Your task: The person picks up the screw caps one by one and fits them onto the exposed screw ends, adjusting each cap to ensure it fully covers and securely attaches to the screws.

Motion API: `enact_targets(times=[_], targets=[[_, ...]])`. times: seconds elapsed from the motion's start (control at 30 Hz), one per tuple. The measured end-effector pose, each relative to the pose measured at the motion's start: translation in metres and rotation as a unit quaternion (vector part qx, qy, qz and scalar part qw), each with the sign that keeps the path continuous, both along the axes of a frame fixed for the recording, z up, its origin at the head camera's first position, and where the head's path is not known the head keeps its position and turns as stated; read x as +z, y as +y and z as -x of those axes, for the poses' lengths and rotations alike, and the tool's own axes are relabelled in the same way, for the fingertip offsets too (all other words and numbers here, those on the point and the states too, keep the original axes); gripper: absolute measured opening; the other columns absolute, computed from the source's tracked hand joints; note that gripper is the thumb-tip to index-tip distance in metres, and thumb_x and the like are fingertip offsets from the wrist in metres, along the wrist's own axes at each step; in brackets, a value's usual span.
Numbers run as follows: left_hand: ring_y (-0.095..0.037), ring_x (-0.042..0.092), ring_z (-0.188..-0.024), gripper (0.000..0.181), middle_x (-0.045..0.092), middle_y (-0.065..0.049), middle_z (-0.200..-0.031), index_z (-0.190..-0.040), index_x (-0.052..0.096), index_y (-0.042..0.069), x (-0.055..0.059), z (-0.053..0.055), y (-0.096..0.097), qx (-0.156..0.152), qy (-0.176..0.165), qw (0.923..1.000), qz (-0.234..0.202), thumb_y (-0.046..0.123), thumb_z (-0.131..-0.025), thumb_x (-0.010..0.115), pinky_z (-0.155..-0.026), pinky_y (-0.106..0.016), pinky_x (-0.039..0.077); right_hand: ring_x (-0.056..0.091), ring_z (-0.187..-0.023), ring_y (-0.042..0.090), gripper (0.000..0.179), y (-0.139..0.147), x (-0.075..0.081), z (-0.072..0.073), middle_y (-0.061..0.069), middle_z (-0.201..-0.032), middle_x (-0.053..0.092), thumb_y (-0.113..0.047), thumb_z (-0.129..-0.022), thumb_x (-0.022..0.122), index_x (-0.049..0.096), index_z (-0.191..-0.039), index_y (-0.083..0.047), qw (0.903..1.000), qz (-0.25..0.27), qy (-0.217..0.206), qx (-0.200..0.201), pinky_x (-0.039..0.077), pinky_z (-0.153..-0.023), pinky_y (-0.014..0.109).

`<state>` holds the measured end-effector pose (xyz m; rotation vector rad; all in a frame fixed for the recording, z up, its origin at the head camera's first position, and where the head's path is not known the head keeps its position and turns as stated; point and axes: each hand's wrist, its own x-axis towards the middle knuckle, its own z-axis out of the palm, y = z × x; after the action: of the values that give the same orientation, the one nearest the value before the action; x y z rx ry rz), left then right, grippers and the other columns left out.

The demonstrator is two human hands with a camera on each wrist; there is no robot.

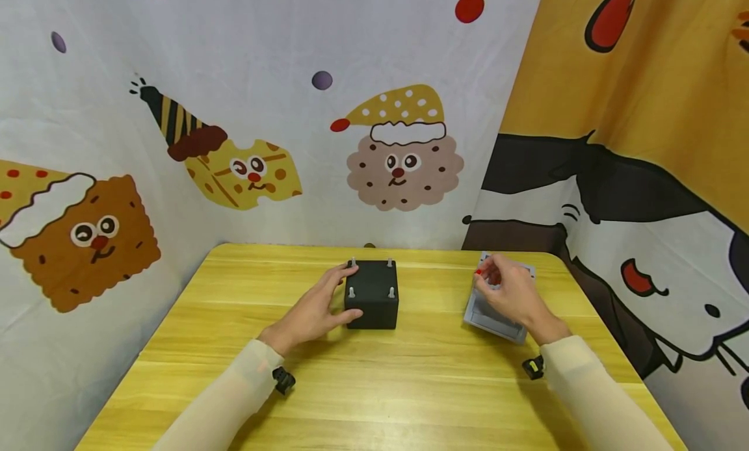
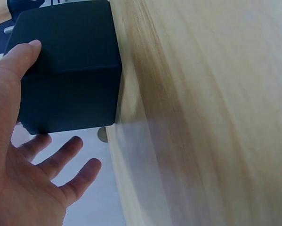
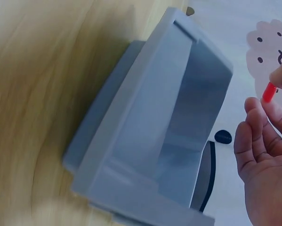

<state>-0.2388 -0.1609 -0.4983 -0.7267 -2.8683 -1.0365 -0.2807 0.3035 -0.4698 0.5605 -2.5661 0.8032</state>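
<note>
A black box (image 1: 372,311) stands on the table, with several small whitish posts (image 1: 391,293) upright near its top corners. My left hand (image 1: 313,314) grips its left side: the thumb presses the near face and a finger reaches the far left corner. In the left wrist view three other fingers (image 2: 68,153) spread free of the box. Between thumb and fingertip my right hand (image 1: 512,292) pinches a small red peg (image 3: 269,92). That hand is above a grey tray (image 1: 494,326), whose recessed compartment shows in the right wrist view; the hand partly covers it in the head view.
The light wooden table (image 1: 380,386) ends at a back edge close behind the box and tray. A cartoon-printed curtain (image 1: 263,48) hangs behind and on both sides. Dark wrist-worn devices (image 1: 283,379) sit at both sleeves.
</note>
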Motion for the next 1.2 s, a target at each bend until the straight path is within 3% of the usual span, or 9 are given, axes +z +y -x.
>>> enact_targets(times=[0.27, 0.6, 1.2], targets=[[-0.045, 0.057, -0.163, 0.097, 0.025, -0.012, -0.195, -0.186, 0.027, 0.038, 0.002, 0.0, 0.0, -0.002, 0.0, 1.0, -0.009, 0.06, -0.109, 0.08, -0.129, -0.068, 0.056, 0.071, -0.082, 0.006, 0.013, -0.011, 0.004, -0.008, 0.002, -0.096, 0.08, -0.009, -0.104, 0.084, 0.076, -0.114, -0.011, 0.9974, 0.035, -0.061, 0.018, 0.058, -0.069, 0.02], [-0.044, 0.056, -0.164, 0.098, 0.024, -0.011, -0.195, -0.186, 0.025, 0.039, 0.001, 0.0, 0.001, -0.003, -0.005, 1.0, -0.002, 0.058, -0.108, 0.082, -0.13, -0.067, 0.055, 0.074, -0.082, 0.008, 0.014, -0.023, 0.008, -0.016, 0.003, -0.101, 0.083, -0.009, -0.105, 0.083, 0.079, -0.118, -0.013, 0.9906, 0.078, -0.109, 0.026, 0.061, -0.073, 0.021], [-0.045, 0.056, -0.164, 0.097, 0.025, -0.012, -0.195, -0.186, 0.026, 0.036, 0.004, -0.004, 0.0, 0.0, -0.006, 1.0, -0.007, 0.056, -0.109, 0.082, -0.131, -0.069, 0.054, 0.069, -0.079, 0.014, 0.016, -0.038, 0.008, -0.016, 0.001, -0.097, 0.078, -0.005, -0.103, 0.079, 0.08, -0.113, -0.017, 0.9872, 0.113, -0.109, 0.027, 0.057, -0.071, 0.019]])
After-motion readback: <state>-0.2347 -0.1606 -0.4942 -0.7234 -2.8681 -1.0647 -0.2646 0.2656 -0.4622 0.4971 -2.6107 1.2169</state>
